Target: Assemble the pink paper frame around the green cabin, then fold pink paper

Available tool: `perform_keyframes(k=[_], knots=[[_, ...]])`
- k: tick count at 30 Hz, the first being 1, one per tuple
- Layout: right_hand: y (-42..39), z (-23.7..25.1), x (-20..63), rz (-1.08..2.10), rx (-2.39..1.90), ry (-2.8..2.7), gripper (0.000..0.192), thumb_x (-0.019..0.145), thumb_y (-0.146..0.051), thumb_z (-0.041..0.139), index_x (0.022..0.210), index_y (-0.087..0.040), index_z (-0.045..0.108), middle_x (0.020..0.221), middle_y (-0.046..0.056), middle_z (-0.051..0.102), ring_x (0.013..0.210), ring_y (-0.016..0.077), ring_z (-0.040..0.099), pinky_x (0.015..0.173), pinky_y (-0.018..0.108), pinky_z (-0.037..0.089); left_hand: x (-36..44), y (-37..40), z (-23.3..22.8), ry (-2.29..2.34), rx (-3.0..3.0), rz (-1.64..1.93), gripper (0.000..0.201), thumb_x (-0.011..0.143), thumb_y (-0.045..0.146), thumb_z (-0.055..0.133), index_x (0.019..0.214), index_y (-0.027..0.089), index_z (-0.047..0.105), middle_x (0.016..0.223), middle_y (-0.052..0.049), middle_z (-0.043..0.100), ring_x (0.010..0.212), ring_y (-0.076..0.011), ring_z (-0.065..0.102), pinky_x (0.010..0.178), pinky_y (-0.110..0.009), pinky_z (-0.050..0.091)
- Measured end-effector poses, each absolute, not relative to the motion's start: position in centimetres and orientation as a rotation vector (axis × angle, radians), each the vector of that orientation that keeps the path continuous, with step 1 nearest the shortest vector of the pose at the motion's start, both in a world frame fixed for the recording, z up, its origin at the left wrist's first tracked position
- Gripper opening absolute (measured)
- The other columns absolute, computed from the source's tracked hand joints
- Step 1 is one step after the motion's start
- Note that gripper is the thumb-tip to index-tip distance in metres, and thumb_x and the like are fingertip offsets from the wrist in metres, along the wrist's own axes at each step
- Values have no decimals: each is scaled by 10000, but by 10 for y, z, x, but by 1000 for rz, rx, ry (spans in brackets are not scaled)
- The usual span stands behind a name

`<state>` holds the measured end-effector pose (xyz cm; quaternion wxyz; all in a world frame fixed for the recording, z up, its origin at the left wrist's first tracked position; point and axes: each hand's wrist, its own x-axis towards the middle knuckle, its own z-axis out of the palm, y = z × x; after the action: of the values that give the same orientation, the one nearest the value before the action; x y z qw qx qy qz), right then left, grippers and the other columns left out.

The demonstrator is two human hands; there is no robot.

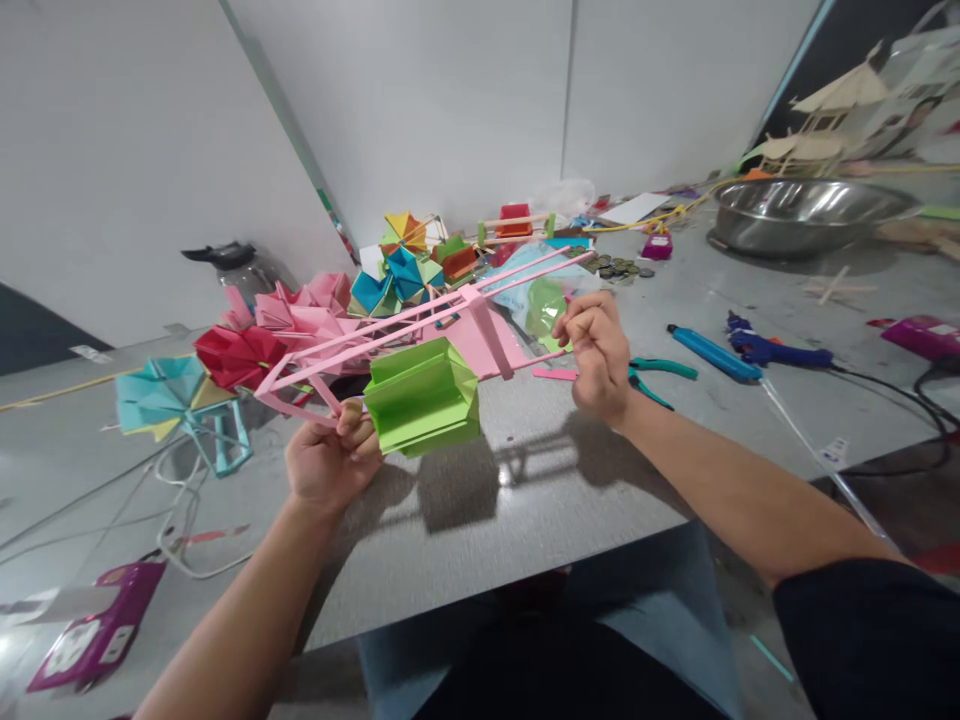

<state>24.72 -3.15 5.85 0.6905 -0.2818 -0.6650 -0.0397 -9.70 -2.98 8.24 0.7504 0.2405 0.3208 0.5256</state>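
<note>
Above the grey table, a pink stick frame point(489, 330) is held tilted, with long thin bars running up to the right. A folded green paper box point(424, 395) hangs on its lower bar, its opening facing me. My left hand point(335, 455) pinches the frame's lower left corner, beside the box. At the right end of the lower bar is my right hand point(596, 355), its fingers curled around the bar's tip; the exact contact is hidden by the fingers. A short pink strip point(555, 374) shows just below that hand.
Teal-handled pliers point(664, 369), a blue cutter point(714, 352) and a blue glue gun point(780, 347) lie to the right. A steel basin point(810, 215) stands behind them. Colourful paper pinwheels point(169, 390), pink folded paper point(307, 305) and coins point(619, 267) sit farther back.
</note>
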Motion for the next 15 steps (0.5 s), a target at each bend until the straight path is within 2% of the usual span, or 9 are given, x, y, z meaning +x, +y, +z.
perform_keyframes(k=[5, 9, 12, 15], knots=[[-31, 61, 249, -163, -670, -1466, 341, 1102, -374, 443, 790, -260, 520, 915, 56, 566, 824, 236, 585, 734, 453, 504, -99, -31, 85, 743, 516, 1154, 275, 649, 134, 557, 682, 244, 307, 606, 61, 173, 431, -118, 264, 404, -197, 349], [-36, 64, 246, -238, -683, -1488, 404, 1148, -373, 440, 773, -255, 532, 870, 48, 602, 802, 221, 588, 725, 433, 495, -102, -29, 84, 737, 529, 1177, 265, 733, 128, 555, 694, 244, 321, 589, 62, 215, 424, -118, 291, 412, -198, 358], [-36, 64, 243, -212, -692, -1383, 439, 1163, -405, 478, 759, -248, 547, 859, 42, 610, 806, 205, 604, 725, 407, 503, -104, -28, 82, 722, 550, 1195, 259, 788, 140, 552, 695, 241, 331, 570, 64, 243, 415, -114, 315, 420, -198, 368], [-28, 63, 245, -105, -681, -1172, 442, 1142, -487, 549, 774, -244, 575, 893, 36, 592, 749, 174, 584, 649, 361, 480, -105, -26, 80, 707, 593, 1171, 239, 752, 150, 541, 682, 235, 330, 546, 61, 255, 404, -107, 311, 433, -201, 391]])
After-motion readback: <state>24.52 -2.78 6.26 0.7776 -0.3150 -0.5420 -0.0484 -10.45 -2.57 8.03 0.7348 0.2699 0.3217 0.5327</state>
